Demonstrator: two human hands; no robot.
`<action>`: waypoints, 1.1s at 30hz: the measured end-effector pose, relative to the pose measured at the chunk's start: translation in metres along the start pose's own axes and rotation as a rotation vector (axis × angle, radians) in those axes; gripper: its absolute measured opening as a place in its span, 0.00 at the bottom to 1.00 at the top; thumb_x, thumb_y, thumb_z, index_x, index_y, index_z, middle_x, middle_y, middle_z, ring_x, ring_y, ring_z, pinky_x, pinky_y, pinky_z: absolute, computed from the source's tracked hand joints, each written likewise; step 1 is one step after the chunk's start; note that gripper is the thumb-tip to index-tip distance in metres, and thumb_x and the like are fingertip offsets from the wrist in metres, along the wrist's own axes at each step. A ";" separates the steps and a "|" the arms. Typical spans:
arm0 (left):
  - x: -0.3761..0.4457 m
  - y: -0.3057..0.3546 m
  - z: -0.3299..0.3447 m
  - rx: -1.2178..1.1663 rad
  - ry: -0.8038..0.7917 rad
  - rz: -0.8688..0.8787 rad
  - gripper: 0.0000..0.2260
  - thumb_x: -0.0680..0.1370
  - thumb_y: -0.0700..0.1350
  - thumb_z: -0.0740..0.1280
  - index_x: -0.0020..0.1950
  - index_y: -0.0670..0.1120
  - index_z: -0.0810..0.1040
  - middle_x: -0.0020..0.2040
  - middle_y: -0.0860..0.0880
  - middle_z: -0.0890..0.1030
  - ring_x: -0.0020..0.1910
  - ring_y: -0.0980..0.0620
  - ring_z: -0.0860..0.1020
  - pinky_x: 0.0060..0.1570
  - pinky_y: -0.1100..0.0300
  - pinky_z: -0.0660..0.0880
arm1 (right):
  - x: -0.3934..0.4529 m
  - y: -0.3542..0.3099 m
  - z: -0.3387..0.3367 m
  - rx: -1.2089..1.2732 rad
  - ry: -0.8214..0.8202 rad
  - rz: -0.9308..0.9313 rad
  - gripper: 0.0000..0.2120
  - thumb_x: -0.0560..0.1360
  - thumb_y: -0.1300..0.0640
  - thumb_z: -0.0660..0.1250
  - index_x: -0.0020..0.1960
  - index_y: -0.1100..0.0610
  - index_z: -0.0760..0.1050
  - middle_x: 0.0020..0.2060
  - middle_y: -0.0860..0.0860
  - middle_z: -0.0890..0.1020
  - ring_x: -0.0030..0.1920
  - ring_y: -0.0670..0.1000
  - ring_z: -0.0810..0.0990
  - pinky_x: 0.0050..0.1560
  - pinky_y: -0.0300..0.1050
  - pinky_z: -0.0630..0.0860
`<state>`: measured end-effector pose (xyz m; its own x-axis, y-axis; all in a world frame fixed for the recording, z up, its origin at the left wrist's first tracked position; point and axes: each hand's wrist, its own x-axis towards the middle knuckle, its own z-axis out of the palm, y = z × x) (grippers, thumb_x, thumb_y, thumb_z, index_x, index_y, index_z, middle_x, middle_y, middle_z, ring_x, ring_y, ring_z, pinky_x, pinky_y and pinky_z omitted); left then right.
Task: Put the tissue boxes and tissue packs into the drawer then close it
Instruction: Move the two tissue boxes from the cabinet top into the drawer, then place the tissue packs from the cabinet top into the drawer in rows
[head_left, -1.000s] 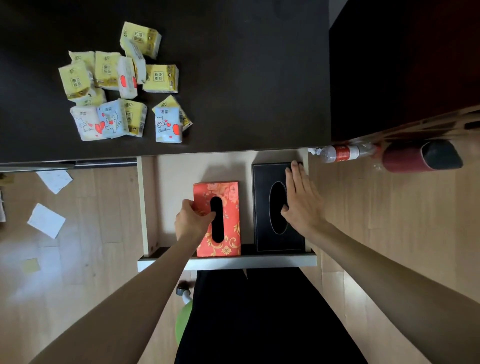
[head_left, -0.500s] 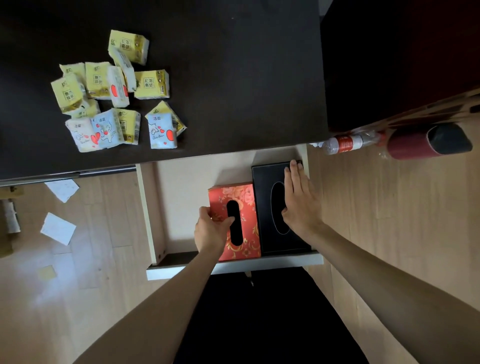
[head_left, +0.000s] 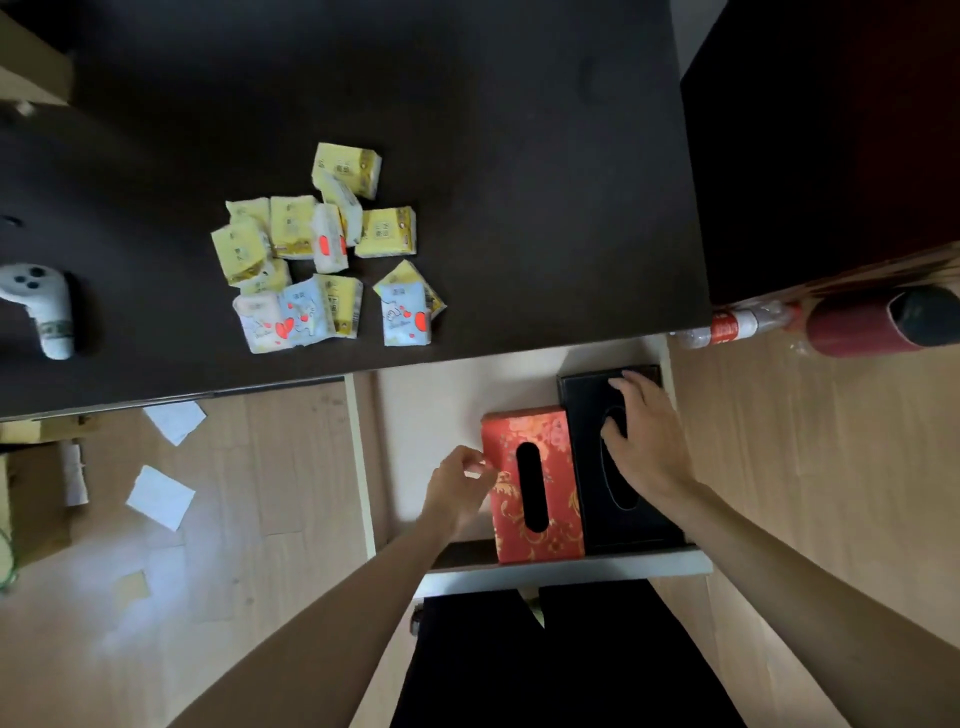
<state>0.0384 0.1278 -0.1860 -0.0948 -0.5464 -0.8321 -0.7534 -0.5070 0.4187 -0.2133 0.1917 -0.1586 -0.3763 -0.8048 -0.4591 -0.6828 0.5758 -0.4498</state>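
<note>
Fingers of the right hand (head_left: 647, 441) lie spread and fairly straight on top of the black tissue box (head_left: 618, 462), palm down, thumb near its oval slot; the grip is open, pressing rather than clasping. Its forearm runs in from the lower right. The left hand (head_left: 460, 491) sits just beside the red tissue box (head_left: 535, 486), fingers loosely curled with the tips at the box's left edge; motion blur makes it hard to tell whether they pinch it or only touch. Both boxes lie side by side, touching, in the right part of the open drawer (head_left: 363, 467). Tissue packs (head_left: 322, 249) lie scattered in a cluster on the dark worktop (head_left: 519, 156), well apart from the drawer.
</note>
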 end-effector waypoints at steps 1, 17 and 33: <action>0.001 0.000 -0.011 0.000 0.001 0.024 0.05 0.76 0.48 0.70 0.51 0.53 0.77 0.49 0.55 0.82 0.41 0.59 0.79 0.34 0.68 0.70 | 0.001 -0.011 0.000 0.089 0.029 0.011 0.23 0.80 0.61 0.66 0.74 0.59 0.70 0.74 0.56 0.71 0.76 0.56 0.67 0.76 0.51 0.66; 0.035 0.071 -0.280 -0.111 0.566 0.405 0.11 0.78 0.44 0.68 0.55 0.60 0.76 0.54 0.59 0.79 0.51 0.60 0.79 0.40 0.66 0.78 | 0.105 -0.276 -0.002 0.350 0.013 -0.239 0.17 0.80 0.59 0.66 0.68 0.53 0.75 0.64 0.48 0.79 0.64 0.46 0.77 0.63 0.48 0.76; 0.140 0.096 -0.342 0.091 0.488 0.263 0.39 0.71 0.54 0.75 0.76 0.51 0.58 0.71 0.50 0.72 0.64 0.44 0.77 0.56 0.47 0.75 | 0.203 -0.340 0.022 0.245 0.103 -0.015 0.20 0.80 0.55 0.69 0.71 0.53 0.72 0.56 0.47 0.82 0.43 0.40 0.80 0.42 0.40 0.77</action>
<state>0.1755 -0.2256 -0.1381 0.0086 -0.9029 -0.4297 -0.8001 -0.2640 0.5387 -0.0438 -0.1641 -0.1153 -0.4376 -0.8165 -0.3766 -0.5210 0.5716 -0.6339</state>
